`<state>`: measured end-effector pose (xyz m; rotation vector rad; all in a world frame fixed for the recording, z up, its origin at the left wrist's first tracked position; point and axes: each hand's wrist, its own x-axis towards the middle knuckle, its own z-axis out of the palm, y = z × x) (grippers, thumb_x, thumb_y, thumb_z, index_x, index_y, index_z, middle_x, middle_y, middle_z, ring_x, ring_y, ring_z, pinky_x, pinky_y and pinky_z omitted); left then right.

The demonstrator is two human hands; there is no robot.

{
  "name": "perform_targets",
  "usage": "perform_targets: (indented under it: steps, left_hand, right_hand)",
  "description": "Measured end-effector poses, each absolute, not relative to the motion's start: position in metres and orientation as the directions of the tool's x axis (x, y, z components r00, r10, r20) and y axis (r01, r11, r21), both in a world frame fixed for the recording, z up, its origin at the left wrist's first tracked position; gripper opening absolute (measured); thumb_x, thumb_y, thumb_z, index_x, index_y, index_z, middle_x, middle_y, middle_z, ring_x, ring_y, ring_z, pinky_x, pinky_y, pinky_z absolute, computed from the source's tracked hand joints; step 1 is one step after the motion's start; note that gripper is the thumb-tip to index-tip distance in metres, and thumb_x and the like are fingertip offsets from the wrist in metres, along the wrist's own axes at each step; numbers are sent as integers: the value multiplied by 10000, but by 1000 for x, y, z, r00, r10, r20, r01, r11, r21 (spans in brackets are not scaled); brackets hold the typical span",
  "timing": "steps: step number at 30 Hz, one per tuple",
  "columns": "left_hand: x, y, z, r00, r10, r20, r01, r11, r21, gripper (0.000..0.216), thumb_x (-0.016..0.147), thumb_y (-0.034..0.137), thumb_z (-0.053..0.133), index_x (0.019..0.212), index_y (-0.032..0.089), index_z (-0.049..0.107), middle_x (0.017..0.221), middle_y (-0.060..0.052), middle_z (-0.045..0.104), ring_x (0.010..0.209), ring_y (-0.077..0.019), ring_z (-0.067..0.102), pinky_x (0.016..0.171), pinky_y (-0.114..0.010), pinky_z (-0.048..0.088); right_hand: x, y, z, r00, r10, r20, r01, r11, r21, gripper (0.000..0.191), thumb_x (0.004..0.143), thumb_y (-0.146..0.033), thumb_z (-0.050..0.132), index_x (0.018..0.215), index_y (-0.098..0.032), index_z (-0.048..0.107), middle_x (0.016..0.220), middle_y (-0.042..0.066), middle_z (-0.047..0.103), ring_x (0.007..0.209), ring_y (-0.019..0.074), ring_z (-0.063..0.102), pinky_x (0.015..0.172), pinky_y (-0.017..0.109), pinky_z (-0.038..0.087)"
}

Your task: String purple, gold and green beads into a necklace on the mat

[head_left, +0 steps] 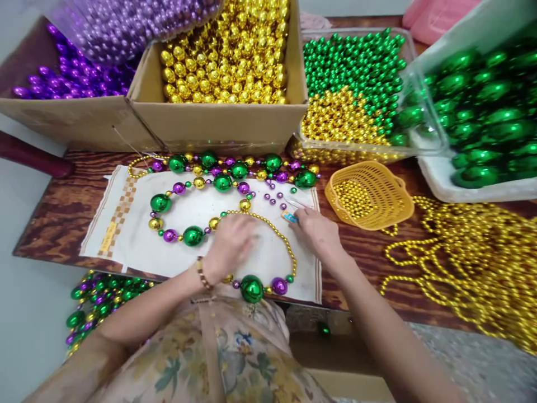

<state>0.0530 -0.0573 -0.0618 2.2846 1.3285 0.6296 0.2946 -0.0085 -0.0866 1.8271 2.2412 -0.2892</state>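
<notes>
A bead necklace (pixel 197 190) of green, purple and gold balls lies looped on a white cloth (pixel 126 224) on the wooden table. My left hand (pixel 230 243) rests on the cloth over a strand of small gold beads (pixel 285 243), fingers curled and blurred. My right hand (pixel 316 229) sits at the cloth's right edge, pinched on a small blue and orange tool (pixel 289 216) whose thin tip points at a few loose purple beads (pixel 274 197). A large green ball (pixel 251 288) and a purple one lie at the cloth's near edge.
Cardboard boxes of purple beads (pixel 67 78) and gold beads (pixel 226 50) stand at the back. Clear trays hold green and gold beads (pixel 352 84) and large green balls (pixel 486 106). A yellow basket (pixel 369 193) and loose gold strands (pixel 470 263) lie right. More necklaces (pixel 100 296) hang lower left.
</notes>
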Motion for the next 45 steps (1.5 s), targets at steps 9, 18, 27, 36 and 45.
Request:
perform_targets:
  steps: [9, 18, 27, 36, 45]
  left_hand:
    - [-12, -28, -80, 128, 985, -117, 864, -53, 500, 202, 887, 413, 624, 933, 218, 647, 952, -107, 713, 961, -331, 584, 836, -421, 375]
    - [-9, -12, -67, 140, 987, -83, 748, -50, 662, 128, 924, 302, 540, 960, 183, 574, 850, -37, 630, 779, -200, 562, 750, -326, 403]
    - [-20, 32, -59, 176, 982, -64, 389, -10, 921, 220, 828, 332, 670, 963, 159, 667, 871, -39, 653, 758, -148, 560, 692, -260, 439]
    - [-22, 60, -58, 181, 961, -208, 185, 175, 967, 321, 703, 376, 798, 921, 149, 735, 819, -25, 682, 696, -122, 562, 663, -248, 445]
    - [-25, 71, -62, 193, 929, -315, 142, 291, 946, 374, 644, 380, 848, 916, 144, 748, 789, -21, 696, 696, -122, 583, 686, -256, 453]
  right_hand:
    - [306, 0, -95, -223, 928, -298, 966, 170, -195, 101, 880, -274, 596, 939, -193, 602, 987, 104, 710, 937, 292, 660, 775, 363, 420]
    - [233, 49, -75, -599, 796, 83, 475, 437, -764, 132, 959, -222, 446, 988, -215, 574, 958, 66, 663, 861, 208, 608, 746, 300, 439]
    - [194, 110, -67, -732, 676, 80, 316, 441, -840, 327, 1001, -391, 392, 805, -192, 561, 805, 22, 582, 736, 152, 517, 692, 277, 372]
    - [181, 137, -77, -713, 700, 50, 370, 437, -820, 429, 1015, -455, 312, 715, -200, 482, 715, 8, 557, 647, 141, 450, 646, 283, 309]
    - [185, 145, -70, -745, 667, 35, 443, 532, -722, 396, 1007, -403, 272, 734, -201, 476, 760, 34, 572, 697, 162, 476, 674, 287, 311]
